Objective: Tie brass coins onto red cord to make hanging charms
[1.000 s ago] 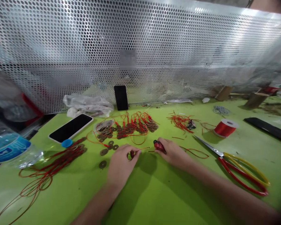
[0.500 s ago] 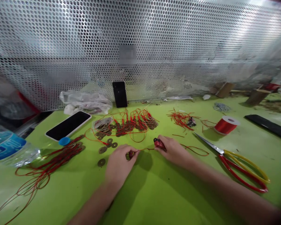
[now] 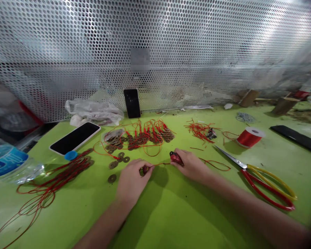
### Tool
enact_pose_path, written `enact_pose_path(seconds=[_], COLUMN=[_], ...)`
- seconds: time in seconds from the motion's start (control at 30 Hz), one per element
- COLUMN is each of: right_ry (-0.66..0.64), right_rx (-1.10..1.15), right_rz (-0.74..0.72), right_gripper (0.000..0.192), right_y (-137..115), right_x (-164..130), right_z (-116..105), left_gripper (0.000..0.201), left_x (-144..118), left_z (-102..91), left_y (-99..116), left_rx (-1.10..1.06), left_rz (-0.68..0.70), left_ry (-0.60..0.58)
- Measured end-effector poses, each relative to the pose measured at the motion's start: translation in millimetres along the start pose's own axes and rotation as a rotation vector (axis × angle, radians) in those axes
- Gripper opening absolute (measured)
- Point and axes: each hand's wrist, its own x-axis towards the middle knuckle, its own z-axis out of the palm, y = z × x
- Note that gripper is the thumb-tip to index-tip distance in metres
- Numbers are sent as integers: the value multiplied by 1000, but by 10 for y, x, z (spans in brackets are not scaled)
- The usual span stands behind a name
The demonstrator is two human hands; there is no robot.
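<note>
My left hand (image 3: 131,180) pinches a red cord (image 3: 159,164) with a small piece at its fingertips, low over the green table (image 3: 171,214). My right hand (image 3: 190,166) holds a small red lighter (image 3: 175,157) close to the cord's other end. The cord runs taut between the two hands. Loose round coins (image 3: 114,164) lie just left of my left hand. A heap of coins strung on red cord (image 3: 142,137) lies behind both hands.
Scissors (image 3: 259,176) with red and yellow handles lie at right, a red cord spool (image 3: 249,137) behind them. A phone (image 3: 75,138) lies flat at left, another phone (image 3: 132,103) leans on the perforated metal wall (image 3: 171,52). Red cord bundles (image 3: 54,183) and a water bottle (image 3: 7,162) at far left.
Both hands keep their hold and stay nearly still. The view has shifted slightly, so everything sits a little higher in the frame.
</note>
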Motion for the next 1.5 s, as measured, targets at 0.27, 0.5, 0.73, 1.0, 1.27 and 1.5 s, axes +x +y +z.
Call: enact_pose_path(seconds=[0.27,0.5,0.73,1.0,1.27,1.5], right_ry=[-13,-4,2,13,10,-46], right_rx=[0,-6,8,-30,-11,8], right_rz=[17,9,13,4,-48,-100], right_gripper=[10,9,9,9,1,8], right_y=[-14,-19,-14,-12,1,-27], right_x=[-3,-12,-23,-28,-32,-57], right_z=[-16,-21,-18,-4,-18,-48], left_gripper=[13,13,12,12,18,19], left_x=[-6,2,-12,3,-20,-29], left_z=[-26,-33,-32,-30,6,31], left_y=[23,-5,-48,-59,3,80], left_rx=[49,80,144,180,249,275], left_rz=[6,22,35,84,151,209], left_ry=[-25,-45,-69,-58,-24,-106])
